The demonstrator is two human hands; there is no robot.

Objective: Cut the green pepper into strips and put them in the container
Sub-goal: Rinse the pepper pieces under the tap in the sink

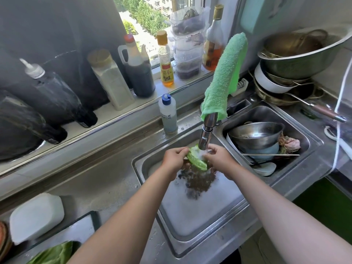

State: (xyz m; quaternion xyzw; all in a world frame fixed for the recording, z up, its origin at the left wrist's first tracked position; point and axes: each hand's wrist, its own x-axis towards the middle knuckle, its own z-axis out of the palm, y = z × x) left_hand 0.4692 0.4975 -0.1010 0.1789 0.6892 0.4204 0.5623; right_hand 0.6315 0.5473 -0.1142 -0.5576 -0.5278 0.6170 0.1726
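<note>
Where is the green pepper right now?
Head view, mid-frame: the green pepper is held by the left hand and right hand under the faucet, over the left sink basin.

Green pepper (197,161), opened, wet

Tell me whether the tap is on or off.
On. White water runs from the tap onto the green pepper, which the left hand and right hand hold under it over the sink.

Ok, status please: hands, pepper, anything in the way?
Left hand, right hand both grip green pepper under running faucet. Not in strips yet. Nothing in the way.
</note>
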